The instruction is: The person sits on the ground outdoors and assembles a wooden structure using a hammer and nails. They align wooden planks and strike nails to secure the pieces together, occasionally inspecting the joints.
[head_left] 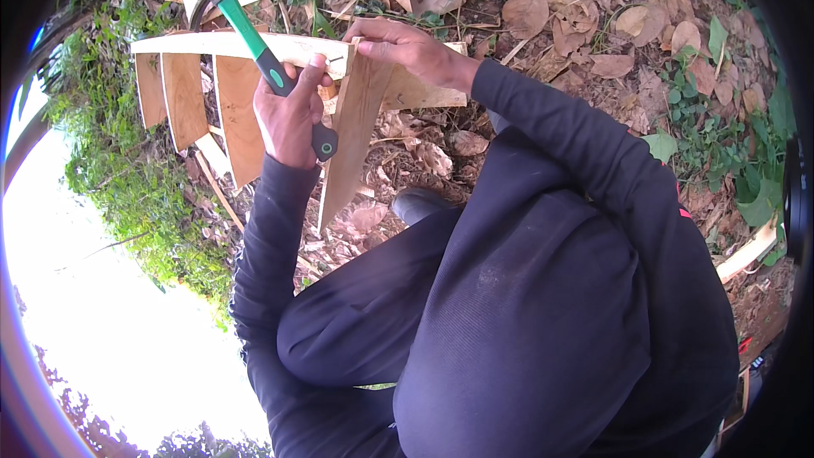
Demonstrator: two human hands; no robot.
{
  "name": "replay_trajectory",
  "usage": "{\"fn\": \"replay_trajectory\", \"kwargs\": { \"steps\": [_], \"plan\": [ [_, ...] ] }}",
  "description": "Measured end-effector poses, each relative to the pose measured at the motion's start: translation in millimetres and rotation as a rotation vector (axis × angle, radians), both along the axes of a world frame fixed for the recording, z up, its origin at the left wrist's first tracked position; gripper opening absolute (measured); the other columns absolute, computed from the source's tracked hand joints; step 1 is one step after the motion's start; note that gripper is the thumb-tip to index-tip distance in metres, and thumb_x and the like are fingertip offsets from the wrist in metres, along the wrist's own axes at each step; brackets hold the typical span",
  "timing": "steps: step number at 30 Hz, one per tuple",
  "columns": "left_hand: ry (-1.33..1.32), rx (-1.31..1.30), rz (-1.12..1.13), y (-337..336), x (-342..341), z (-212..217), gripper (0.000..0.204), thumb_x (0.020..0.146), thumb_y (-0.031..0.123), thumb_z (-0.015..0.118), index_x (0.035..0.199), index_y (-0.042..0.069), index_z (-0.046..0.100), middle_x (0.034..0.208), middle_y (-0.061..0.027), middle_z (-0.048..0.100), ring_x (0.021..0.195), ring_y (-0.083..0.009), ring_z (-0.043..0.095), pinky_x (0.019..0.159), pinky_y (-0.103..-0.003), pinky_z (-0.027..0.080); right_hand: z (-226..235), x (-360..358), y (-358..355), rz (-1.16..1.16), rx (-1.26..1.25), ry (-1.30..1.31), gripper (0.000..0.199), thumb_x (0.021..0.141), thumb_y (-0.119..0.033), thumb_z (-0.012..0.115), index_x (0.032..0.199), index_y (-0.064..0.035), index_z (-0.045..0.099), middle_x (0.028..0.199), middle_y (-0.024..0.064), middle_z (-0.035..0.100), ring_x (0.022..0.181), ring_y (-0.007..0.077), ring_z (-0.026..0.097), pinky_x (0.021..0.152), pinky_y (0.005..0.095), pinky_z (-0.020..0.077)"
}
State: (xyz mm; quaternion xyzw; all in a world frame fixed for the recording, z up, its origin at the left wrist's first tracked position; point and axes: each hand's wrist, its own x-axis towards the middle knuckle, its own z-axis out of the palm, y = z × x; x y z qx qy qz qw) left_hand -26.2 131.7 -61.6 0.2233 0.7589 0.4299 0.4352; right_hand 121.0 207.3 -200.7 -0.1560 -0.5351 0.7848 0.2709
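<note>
Claw hammer with a grey metal head and a green-and-black handle [243, 27] lies slantwise in the upper left of the frame, its long axis running from the head at upper left down to the black butt at lower right. Its claw curves toward the left edge, its striking end toward the upper right. The left hand [287, 119] has its grip wrapped around the black lower part of the handle. Behind the hammer, a pale, slightly bowed wooden rail [178, 43] runs nearly level, with flat brown wooden slats [240, 110] hanging below it. At the rail's right end, a long tapering brown wooden board [349, 136] points downward, and the right hand [415, 53] holds its upper end in a narrow grip. Dry brown leaves [526, 13] cover the ground at upper right.
</note>
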Motion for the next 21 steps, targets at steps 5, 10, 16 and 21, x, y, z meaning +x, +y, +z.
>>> {"fn": "replay_trajectory", "kwargs": {
  "steps": [5,10,16,21],
  "plan": [
    [0.001,-0.009,-0.013,-1,1,0,0.029,0.088,0.013,0.076,0.088,0.011,0.047,0.078,-0.0094,0.064,0.045,-0.0033,0.042,0.041,-0.017,0.028,12,4,4,0.018,-0.001,0.03,0.032,0.104,-0.033,0.049,0.115,-0.0055,0.06,0.11,0.0079,0.059,0.111,0.019,0.053,0.099,0.0332,0.0384],
    [0.002,-0.015,-0.022,-2,0,-3,0.029,0.088,0.013,0.076,0.088,0.011,0.047,0.077,-0.0101,0.063,0.045,-0.0035,0.042,0.041,-0.017,0.029,7,2,3,0.018,0.006,0.055,0.031,0.104,-0.032,0.048,0.114,-0.0053,0.06,0.105,0.0067,0.059,0.107,0.0177,0.053,0.097,0.0324,0.0385],
    [-0.002,-0.011,-0.023,-3,0,-5,0.031,0.087,0.014,0.077,0.089,0.011,0.047,0.078,-0.0108,0.063,0.045,-0.0043,0.043,0.041,-0.017,0.029,11,5,4,0.027,0.022,0.037,0.035,0.105,-0.037,0.047,0.115,-0.0062,0.06,0.11,0.007,0.058,0.114,0.0197,0.05,0.102,0.0351,0.0359],
    [0.009,-0.015,-0.02,-2,2,-3,0.031,0.087,0.014,0.077,0.089,0.01,0.047,0.078,-0.0113,0.063,0.046,-0.0045,0.043,0.042,-0.017,0.03,13,5,3,0.029,0.043,0.008,0.036,0.105,-0.039,0.045,0.115,-0.007,0.06,0.109,0.0075,0.057,0.114,0.0216,0.05,0.103,0.0366,0.0351]
  ]
}}
